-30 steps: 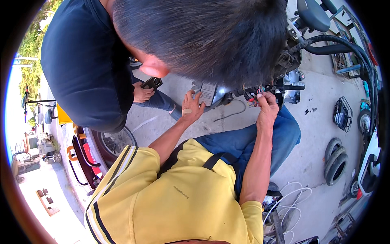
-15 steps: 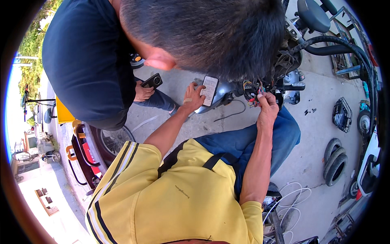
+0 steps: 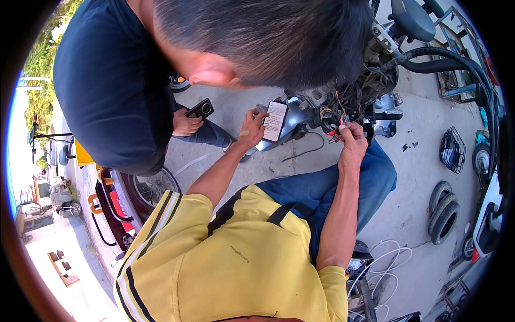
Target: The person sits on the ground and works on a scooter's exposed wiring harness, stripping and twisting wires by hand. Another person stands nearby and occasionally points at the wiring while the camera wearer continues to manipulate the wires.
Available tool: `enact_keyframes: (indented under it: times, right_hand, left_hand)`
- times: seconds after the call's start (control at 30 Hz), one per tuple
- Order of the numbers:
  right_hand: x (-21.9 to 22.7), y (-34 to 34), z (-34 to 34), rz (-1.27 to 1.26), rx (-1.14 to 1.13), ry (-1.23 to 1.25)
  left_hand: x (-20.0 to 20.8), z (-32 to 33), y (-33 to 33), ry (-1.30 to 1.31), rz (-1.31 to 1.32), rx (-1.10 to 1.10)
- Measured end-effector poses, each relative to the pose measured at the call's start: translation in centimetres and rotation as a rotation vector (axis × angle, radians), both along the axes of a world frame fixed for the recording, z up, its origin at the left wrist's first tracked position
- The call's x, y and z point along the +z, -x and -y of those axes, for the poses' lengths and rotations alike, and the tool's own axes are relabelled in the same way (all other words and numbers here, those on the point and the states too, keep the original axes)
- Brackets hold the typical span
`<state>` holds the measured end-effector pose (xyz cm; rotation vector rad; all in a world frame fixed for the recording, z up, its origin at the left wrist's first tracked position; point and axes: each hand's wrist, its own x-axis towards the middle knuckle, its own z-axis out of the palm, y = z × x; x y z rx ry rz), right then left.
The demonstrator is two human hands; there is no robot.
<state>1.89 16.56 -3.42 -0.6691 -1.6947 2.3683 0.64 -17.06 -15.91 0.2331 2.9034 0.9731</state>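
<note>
The left hand [image 3: 250, 130], fingers loosely apart, reaches to the left edge of a white-screened phone [image 3: 275, 121] that lies against a silver panel [image 3: 295, 119]; whether a fingertip touches the glass is hard to tell. The right hand [image 3: 353, 140] pinches thin coloured wires [image 3: 342, 125] between thumb and forefinger, its curled other fingers partly hidden. A co-worker's head [image 3: 263, 40], cut off above, hides whatever is beneath it.
</note>
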Motion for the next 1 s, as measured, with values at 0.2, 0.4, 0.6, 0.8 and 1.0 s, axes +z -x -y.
enact_keyframes:
  times: [0.2,0.4,0.6,0.8,1.0]
  right_hand:
    - [0.1,-0.1,-0.1,-0.003,0.017,0.02]
    - [-0.1,0.0,0.2,-0.028,0.0,0.005]
    - [-0.7,0.0,0.0,-0.051,-0.005,-0.024]
    - [-0.5,0.0,0.0,0.001,0.017,0.0]
    - [-0.5,0.0,0.2,-0.025,-0.001,-0.023]
  left_hand:
    - [-0.3,0.0,-0.7,-0.031,-0.014,0.01]
    - [-1.0,0.4,-0.2,-0.07,0.014,0.017]
    - [-0.5,0.2,-0.2,-0.03,-0.025,-0.03]
    - [1.2,-1.0,-0.7,0.133,-0.02,-0.007]
    - [4.3,-3.7,-1.0,0.419,0.262,0.072]
